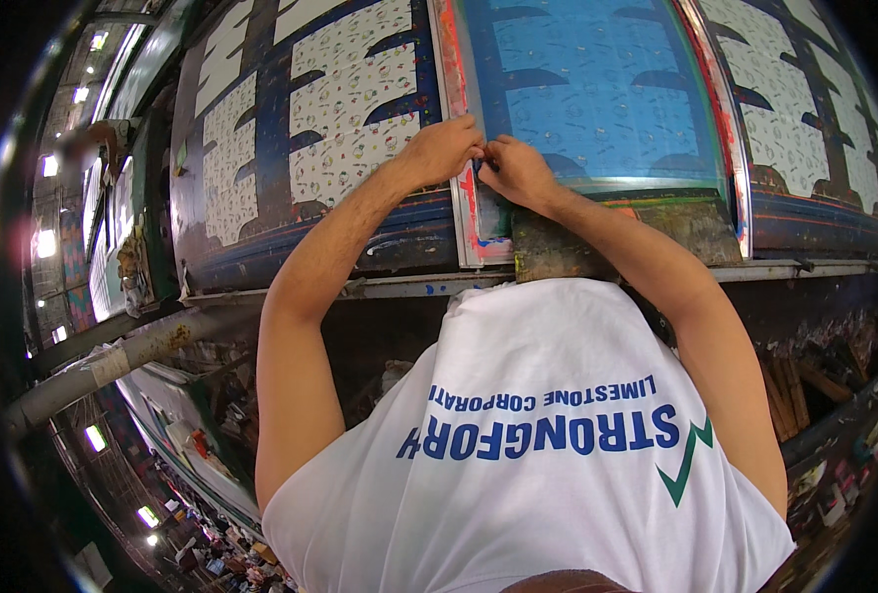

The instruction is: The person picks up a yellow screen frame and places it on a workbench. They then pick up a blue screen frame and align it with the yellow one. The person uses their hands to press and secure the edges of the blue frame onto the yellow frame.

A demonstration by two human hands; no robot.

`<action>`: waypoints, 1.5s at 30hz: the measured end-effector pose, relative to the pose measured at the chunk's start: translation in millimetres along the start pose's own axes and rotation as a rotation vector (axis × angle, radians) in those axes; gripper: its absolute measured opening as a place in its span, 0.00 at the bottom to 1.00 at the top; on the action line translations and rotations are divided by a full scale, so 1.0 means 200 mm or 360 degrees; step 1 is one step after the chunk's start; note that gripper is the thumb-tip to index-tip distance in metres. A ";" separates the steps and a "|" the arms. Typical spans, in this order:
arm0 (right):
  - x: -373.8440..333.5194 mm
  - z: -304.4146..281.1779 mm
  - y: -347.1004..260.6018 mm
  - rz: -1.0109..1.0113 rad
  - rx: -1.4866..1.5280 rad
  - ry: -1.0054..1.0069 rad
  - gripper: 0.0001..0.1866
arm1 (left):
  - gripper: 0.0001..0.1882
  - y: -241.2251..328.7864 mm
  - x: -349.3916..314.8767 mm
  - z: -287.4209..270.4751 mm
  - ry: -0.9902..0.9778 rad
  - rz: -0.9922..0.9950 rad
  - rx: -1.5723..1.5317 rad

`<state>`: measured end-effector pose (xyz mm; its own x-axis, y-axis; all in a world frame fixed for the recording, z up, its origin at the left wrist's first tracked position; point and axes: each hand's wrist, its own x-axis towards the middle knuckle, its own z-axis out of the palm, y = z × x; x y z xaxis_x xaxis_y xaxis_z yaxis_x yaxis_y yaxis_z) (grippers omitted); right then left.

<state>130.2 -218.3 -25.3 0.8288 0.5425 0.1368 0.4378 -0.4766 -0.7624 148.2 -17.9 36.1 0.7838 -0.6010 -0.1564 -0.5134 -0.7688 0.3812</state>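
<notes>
My left hand (443,151) and my right hand (520,172) meet over the left border of a screen-printing frame (469,222). The fingers of both are pinched together, their tips nearly touching; whatever lies between them is too small or hidden to make out. Red, pink and blue ink smears the frame's metal edge. To the right of my hands spreads its blue mesh (597,99), with darker curved shapes showing through. A paint-stained board (622,240) lies across the frame's near end, just below my right forearm.
White printed fabric pieces (355,89) with small coloured figures lie on the dark table (399,247) at left; more patterned pieces (770,99) lie at right. A metal rail (380,287) runs along the near edge. A thick pipe (123,361) stands out at lower left.
</notes>
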 end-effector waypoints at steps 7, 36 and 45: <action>0.01 -0.01 0.01 0.0111 0.0070 0.0016 0.11 | 0.08 0.00 0.03 0.00 -0.0035 -0.0056 0.0006; -0.08 -0.09 0.02 0.0252 -0.0069 -0.0082 0.18 | 0.07 0.21 0.10 0.09 -0.0471 0.0172 0.1022; -0.08 -0.11 -0.20 0.0196 -0.0124 -0.0668 0.22 | 0.16 0.01 0.13 -0.02 -0.0273 -0.0207 0.0466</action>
<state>107.9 -222.6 16.0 0.6701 0.7047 -0.2332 0.3827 -0.5972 -0.7049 169.4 -34.5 37.4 0.7919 -0.5030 -0.3463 -0.5110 -0.8563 0.0750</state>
